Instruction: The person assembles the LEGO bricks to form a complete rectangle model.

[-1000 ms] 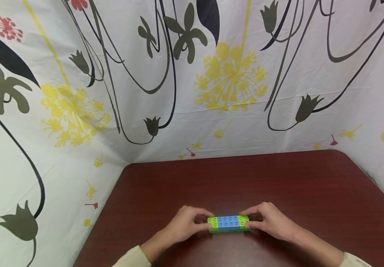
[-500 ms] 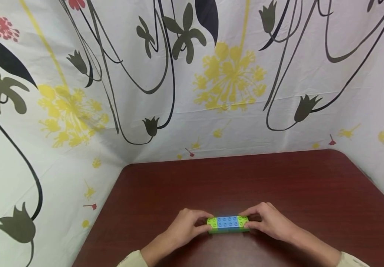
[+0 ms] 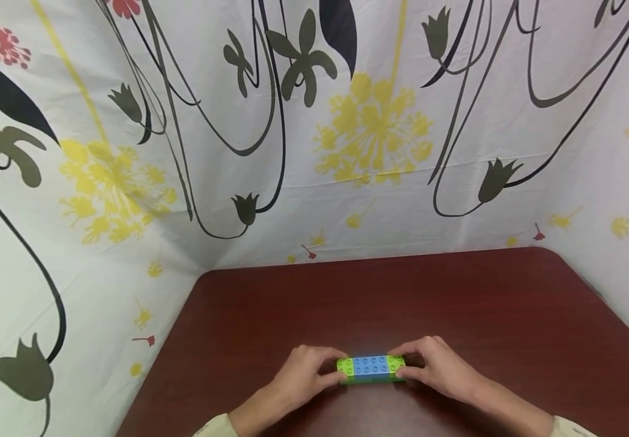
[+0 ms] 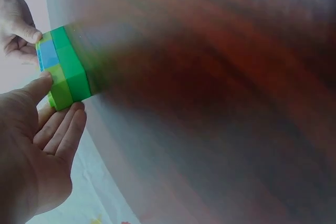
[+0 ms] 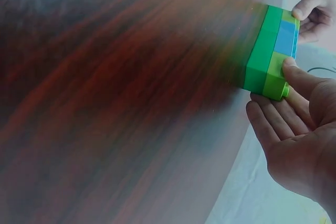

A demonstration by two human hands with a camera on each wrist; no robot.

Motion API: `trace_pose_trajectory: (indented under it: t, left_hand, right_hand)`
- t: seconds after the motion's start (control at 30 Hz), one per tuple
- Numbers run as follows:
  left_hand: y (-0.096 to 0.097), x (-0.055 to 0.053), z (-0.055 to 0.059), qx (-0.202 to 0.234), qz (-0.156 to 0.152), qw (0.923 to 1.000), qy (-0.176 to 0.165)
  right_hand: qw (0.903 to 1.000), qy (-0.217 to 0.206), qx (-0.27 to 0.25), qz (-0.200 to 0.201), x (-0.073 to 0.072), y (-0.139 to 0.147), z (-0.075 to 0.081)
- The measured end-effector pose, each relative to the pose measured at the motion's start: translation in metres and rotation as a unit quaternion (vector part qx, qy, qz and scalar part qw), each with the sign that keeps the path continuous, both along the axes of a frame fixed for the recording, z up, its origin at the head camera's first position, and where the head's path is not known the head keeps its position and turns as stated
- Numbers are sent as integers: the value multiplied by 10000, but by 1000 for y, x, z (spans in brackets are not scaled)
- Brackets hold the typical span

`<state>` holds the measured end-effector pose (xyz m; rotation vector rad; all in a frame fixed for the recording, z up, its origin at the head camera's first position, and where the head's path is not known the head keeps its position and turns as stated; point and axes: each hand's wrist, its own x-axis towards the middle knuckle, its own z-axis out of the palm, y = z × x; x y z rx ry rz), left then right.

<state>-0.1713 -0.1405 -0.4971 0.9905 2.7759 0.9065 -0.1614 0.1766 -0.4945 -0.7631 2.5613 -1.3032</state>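
Note:
A long block of joined toy building bricks (image 3: 371, 365) lies on the dark red table in the head view. Its upper layer is blue in the middle with a lime green piece at either end; the wrist views show a darker green layer (image 5: 259, 51) underneath. My left hand (image 3: 305, 375) pinches the left end, thumb on the near side and fingers on the far side. At the right end my right hand (image 3: 439, 368) pinches it the same way. In the left wrist view the thumb (image 4: 42, 85) presses on the lime brick.
The reddish-brown table (image 3: 380, 303) spreads around and beyond the hands, with rounded far corners. White cloth (image 3: 210, 182) printed with flowers and stems hangs behind it and along both sides.
Both hands keep their grip on the brick block, which stays about where it was. The whole head view has shifted slightly.

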Motion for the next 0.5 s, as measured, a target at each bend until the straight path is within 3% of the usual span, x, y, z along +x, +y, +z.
trace_pose_trajectory:
  t: [0.2,0.3,0.37,0.5]
  left_hand:
    - [0,-3,-2,-38,11,9999,114]
    - [-2,-3,-1,-70,41,10000,5]
    - [-3,-1,0,-43,83,9998,-192]
    - [-4,4,1,277,291,9946,-952]
  right_hand:
    - [9999,33,10,-115,1,0,-1]
    - [9999,75,81,-123,2,0,-1]
    - [9998,54,129,-107,3,0,-2]
    - [9999,-156,49,-44,6,0,-4]
